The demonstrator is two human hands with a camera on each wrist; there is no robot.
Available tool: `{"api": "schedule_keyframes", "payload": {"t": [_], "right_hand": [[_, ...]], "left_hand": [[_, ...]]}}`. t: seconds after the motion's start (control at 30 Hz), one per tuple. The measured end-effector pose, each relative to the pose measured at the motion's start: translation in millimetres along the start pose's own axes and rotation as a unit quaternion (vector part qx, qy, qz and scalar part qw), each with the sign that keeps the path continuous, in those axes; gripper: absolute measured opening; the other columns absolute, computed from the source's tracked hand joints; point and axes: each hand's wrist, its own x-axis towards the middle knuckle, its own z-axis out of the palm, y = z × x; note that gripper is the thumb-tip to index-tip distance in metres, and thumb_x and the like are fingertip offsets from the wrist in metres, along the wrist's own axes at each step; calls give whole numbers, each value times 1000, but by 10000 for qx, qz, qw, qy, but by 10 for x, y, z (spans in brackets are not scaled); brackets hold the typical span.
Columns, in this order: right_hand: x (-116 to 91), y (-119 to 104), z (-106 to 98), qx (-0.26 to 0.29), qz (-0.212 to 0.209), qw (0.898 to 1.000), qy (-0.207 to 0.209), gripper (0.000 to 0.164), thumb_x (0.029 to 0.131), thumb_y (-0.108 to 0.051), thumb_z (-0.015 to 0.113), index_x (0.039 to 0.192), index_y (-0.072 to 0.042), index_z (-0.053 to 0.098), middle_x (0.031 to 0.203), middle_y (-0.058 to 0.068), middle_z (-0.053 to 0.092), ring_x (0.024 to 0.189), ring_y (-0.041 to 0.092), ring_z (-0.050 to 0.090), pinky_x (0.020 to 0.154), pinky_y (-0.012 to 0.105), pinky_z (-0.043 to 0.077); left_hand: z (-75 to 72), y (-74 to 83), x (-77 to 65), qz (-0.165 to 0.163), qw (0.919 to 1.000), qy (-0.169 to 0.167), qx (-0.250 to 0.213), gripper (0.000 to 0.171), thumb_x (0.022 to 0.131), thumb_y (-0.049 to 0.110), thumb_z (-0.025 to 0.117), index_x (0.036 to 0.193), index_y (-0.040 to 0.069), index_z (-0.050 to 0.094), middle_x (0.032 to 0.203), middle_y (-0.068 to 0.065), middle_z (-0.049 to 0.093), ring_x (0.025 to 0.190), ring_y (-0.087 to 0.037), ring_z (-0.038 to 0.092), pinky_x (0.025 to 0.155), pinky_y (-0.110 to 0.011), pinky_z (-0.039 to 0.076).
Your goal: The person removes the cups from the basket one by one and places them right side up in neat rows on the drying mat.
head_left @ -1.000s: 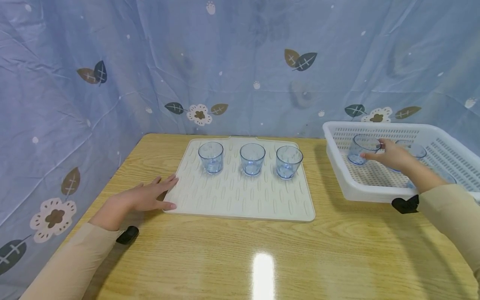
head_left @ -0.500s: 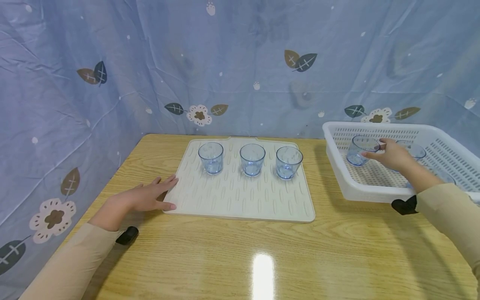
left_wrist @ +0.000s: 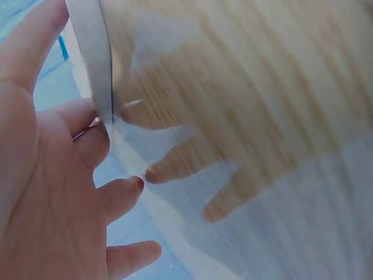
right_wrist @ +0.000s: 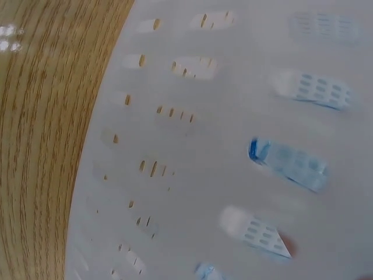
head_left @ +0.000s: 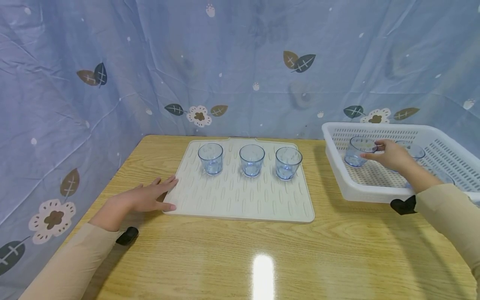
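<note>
My left hand (head_left: 148, 196) lies at the left edge of a cream ribbed drying mat (head_left: 232, 204), fingers spread, thumb at its front corner. In the left wrist view the hand's fingers (left_wrist: 119, 198) reach along the mat's rim (left_wrist: 96, 52). Three clear bluish glasses stand upright in a row on the mat: a left glass (head_left: 212, 161), a middle glass (head_left: 252, 161) and a right glass (head_left: 288, 164). Inside a white plastic basket (head_left: 356, 191), my right hand (head_left: 393, 156) pinches another glass (head_left: 354, 157) near its rim between thumb and fingers. That glass is upright.
More glasses, such as one behind the right hand (head_left: 414, 151), stand in the basket, partly hidden by the arm. The basket's slotted wall (right_wrist: 210, 140) fills much of the right wrist view. A patterned blue curtain (head_left: 240, 62) hangs behind the wooden table (head_left: 210, 258).
The pinched glass has shifted slightly left and nearer within the basket, the right hand moving a little with it. The left hand and the three glasses on the mat stay put.
</note>
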Motion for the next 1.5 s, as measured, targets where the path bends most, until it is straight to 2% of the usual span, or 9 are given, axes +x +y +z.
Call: {"api": "schedule_keyframes", "payload": {"t": [0.17, 0.43, 0.8, 1.23, 1.37, 1.5], "right_hand": [[13, -18, 7, -114, -89, 9999, -50, 108, 100, -53, 62, 152, 22, 3, 144, 48, 27, 129, 66, 30, 102, 74, 33], [7, -18, -2, -43, -151, 9998, -114, 100, 103, -50, 58, 152, 22, 8, 144, 47, 28, 128, 65, 31, 101, 74, 35], [-13, -12, -27, 51, -139, 9994, -327, 105, 99, -55, 62, 151, 22, 13, 145, 46, 28, 129, 64, 32, 100, 73, 37], [-109, -16, -44, 18, -307, 9981, -527, 98, 98, -47, 68, 149, 23, 21, 144, 47, 30, 128, 64, 34, 99, 72, 38], [-127, -19, -44, 148, -307, 9976, -599, 98, 98, -45, 69, 149, 23, 20, 144, 47, 31, 126, 63, 39, 98, 70, 42], [-107, -22, -39, 280, -304, 9961, -777, 103, 98, -43, 70, 151, 23, 12, 145, 48, 28, 125, 63, 43, 99, 68, 44]], "left_hand": [[-11, 2, -4, -7, 10000, -5, -10, 102, 96, 59, 64, 165, 4, 12, 169, -22, 6, 148, -58, 1, 104, -84, 1], [-16, 16, -9, -4, 10000, -22, 28, 102, 96, 59, 63, 165, 3, 13, 169, -23, 7, 148, -59, 2, 104, -84, 3], [2, 13, -7, -36, 10000, -2, 65, 102, 96, 60, 63, 165, 4, 13, 169, -22, 7, 148, -58, 3, 104, -84, 5], [-2, 16, 6, -58, 10000, -12, 25, 102, 96, 61, 63, 165, 5, 12, 170, -21, 7, 149, -56, 2, 106, -83, 4], [-3, 24, 1, -29, 10000, 18, 51, 102, 96, 60, 63, 165, 4, 13, 169, -22, 8, 149, -57, 3, 105, -84, 5], [-5, 27, -6, -24, 10000, 15, 48, 102, 96, 59, 64, 165, 4, 13, 169, -22, 8, 148, -57, 3, 105, -84, 5]]}}
